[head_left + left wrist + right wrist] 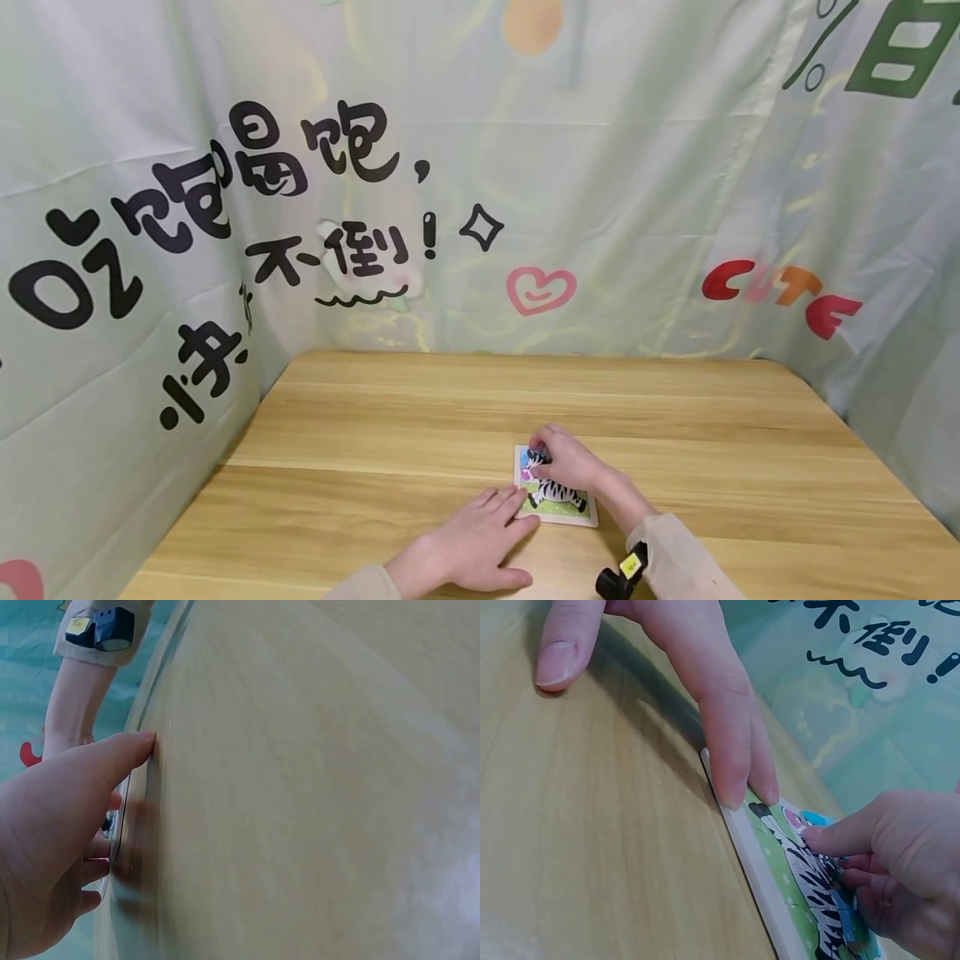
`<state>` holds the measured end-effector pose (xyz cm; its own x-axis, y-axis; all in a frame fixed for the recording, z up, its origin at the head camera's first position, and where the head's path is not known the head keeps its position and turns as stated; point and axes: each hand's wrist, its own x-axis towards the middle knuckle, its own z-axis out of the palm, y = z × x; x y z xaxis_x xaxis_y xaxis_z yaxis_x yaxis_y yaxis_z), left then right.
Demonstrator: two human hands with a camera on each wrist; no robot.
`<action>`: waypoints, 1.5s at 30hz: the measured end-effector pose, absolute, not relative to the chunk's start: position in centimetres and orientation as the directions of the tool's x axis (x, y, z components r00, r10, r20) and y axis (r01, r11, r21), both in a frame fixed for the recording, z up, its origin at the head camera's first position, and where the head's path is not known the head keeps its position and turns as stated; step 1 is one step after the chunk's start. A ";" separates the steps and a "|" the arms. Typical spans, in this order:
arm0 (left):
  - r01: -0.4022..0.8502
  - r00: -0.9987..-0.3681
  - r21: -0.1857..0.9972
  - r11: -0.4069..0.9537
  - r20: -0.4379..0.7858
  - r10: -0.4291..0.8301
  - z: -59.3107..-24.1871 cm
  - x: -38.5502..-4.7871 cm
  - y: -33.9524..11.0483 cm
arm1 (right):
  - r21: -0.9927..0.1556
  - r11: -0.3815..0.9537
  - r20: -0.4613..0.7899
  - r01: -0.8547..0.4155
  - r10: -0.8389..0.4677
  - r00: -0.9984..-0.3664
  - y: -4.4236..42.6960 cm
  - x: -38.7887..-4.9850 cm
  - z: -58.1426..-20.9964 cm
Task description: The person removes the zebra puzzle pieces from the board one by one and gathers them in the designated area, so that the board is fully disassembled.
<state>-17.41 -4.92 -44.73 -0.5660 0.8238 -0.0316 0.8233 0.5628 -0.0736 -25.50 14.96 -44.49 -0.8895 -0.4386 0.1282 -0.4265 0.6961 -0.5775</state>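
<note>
A zebra jigsaw puzzle [558,498] in a pale frame lies flat on the wooden table [360,450]. My left hand [483,537] rests at its left edge with fingers extended, the fingertips touching the frame; in the right wrist view those fingers [731,761] press on the puzzle's corner. Over the zebra's head, my right hand [573,465] bends its thumb and fingers round a puzzle piece at the puzzle's surface. The fingers hide most of that piece. In the left wrist view, my left hand [60,832] blocks the puzzle from sight.
A printed cloth [622,208] with lettering and a pink heart hangs behind the table and along both sides. A black device [624,573] with a yellow label is strapped at the right wrist, close to the puzzle's near edge.
</note>
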 end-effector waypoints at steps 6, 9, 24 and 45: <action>0.820 -0.571 -0.079 0.567 -0.029 0.821 -44.8 -17.4 -5.0 | -0.605 0.666 0.164 -0.437 -0.432 -0.887 14.9 -25.5 -44.6; 0.820 -0.570 -0.085 0.566 -0.026 0.821 -44.9 -17.5 -5.0 | -0.614 0.646 0.186 -0.454 -0.441 -0.878 15.0 -25.5 -44.6; 0.822 -0.558 -0.142 0.551 -0.010 0.830 -45.1 -17.5 -5.0 | -0.812 0.495 0.126 -0.308 -0.368 -0.921 17.1 -25.5 -44.5; 0.823 -0.556 -0.143 0.550 -0.008 0.831 -45.2 -17.3 -5.1 | -0.800 0.584 0.122 -0.137 -0.065 -0.990 28.1 -25.9 -45.0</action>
<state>-17.34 -5.12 -45.23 -0.5564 0.8309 -0.0077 0.8229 0.5498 -0.1431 -25.92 28.12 -44.97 -0.9903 -0.0652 0.1223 -0.1373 0.5844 -0.7997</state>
